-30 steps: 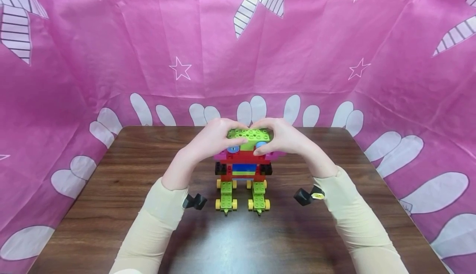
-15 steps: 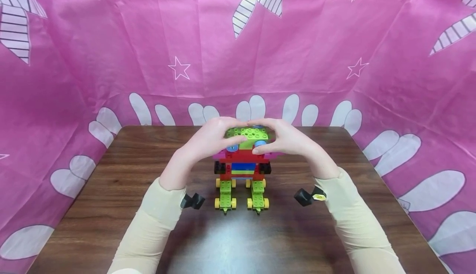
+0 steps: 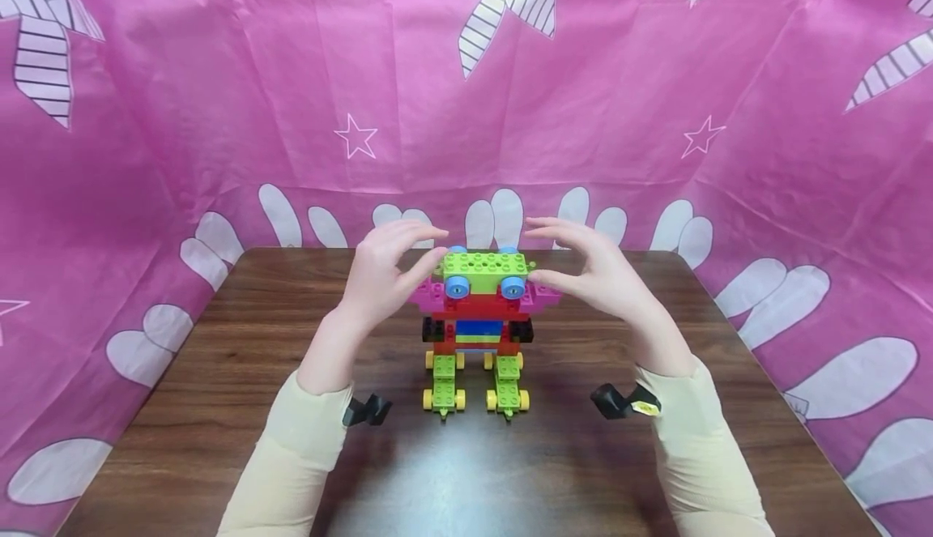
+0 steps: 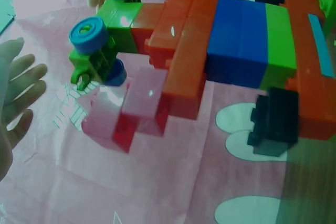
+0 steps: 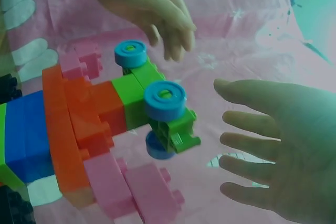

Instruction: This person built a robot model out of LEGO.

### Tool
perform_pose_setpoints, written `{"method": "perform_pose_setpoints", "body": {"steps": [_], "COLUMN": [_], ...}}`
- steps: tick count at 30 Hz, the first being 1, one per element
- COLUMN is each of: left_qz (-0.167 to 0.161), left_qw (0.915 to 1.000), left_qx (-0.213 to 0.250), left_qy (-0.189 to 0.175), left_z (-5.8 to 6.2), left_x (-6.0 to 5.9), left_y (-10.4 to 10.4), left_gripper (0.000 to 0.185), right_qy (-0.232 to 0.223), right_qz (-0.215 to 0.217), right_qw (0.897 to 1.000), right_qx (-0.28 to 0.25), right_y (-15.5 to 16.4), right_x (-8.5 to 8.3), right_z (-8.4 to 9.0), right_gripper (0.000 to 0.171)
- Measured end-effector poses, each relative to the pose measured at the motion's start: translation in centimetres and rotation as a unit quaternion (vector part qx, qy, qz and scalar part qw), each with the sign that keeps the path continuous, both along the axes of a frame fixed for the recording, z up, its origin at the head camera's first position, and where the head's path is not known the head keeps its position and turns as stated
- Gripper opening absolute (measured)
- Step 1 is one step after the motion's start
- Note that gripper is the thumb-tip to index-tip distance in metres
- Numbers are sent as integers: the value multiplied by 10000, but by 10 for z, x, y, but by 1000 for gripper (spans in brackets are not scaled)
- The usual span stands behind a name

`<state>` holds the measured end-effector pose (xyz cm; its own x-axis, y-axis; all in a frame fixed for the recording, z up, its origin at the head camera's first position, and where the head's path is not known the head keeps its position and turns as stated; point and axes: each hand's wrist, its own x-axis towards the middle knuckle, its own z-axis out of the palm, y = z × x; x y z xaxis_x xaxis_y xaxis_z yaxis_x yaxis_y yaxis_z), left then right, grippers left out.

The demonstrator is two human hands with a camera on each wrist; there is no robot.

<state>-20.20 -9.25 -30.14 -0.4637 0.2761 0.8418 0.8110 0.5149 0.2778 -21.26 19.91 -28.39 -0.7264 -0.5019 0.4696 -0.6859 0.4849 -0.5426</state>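
Note:
A figure of building blocks (image 3: pixel 477 308) stands upright on the table, with red, blue, pink and black blocks in its body. On top sits a lime green wheeled block (image 3: pixel 484 263) with blue wheels (image 3: pixel 457 287). Two green feet with yellow wheels (image 3: pixel 444 395) carry it. My left hand (image 3: pixel 382 274) is held beside the top block on the left, fingers spread and holding nothing. On the other side is my right hand (image 3: pixel 601 274), its extended fingers also apart from the block in the right wrist view. That view shows a gap between the blue wheels (image 5: pixel 165 100) and both hands.
The brown wooden table (image 3: pixel 291 318) carries the figure near its middle. Pink cloth (image 3: pixel 583 116) with bows and stars hangs behind and on both sides. Black wrist-worn devices (image 3: pixel 615 401) protrude beneath the cream sleeves (image 3: pixel 291 448).
Both hands have let go of the top green block and moved outward, left hand to the left and right hand to the right. The blue wheels are now uncovered; the figure stays in place.

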Motion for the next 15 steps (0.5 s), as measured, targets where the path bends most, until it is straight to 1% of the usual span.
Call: {"method": "perform_pose_setpoints", "body": {"steps": [2,4,7,9,12,15], "left_qz": [72,150,302,387,544,780], "left_qw": [9996,9986,9966,9955,9939,9926], "left_qx": [189,392,676,816,941,927], "left_qy": [214,328,353,282,161,16], "left_z": [-4,-10,-22,-31,-46,-59], "left_x": [0,0,-1,-2,-3,-3], "left_y": [-4,-8,-13,-17,-24,-32], "left_gripper": [23,33,48,45,32,27], "right_qy": [140,250,299,268,299,413], "right_qz": [-130,-235,-361,-437,-585,-789], "right_qw": [9998,9993,9986,9981,9962,9924], "right_qx": [-78,-150,-264,-354,-572,-849], "right_y": [5,10,16,20,23,27], "right_x": [2,3,2,1,0,-3], "right_z": [-3,-7,-16,-24,-36,-48], "right_gripper": [47,47,47,47,48,49]}}
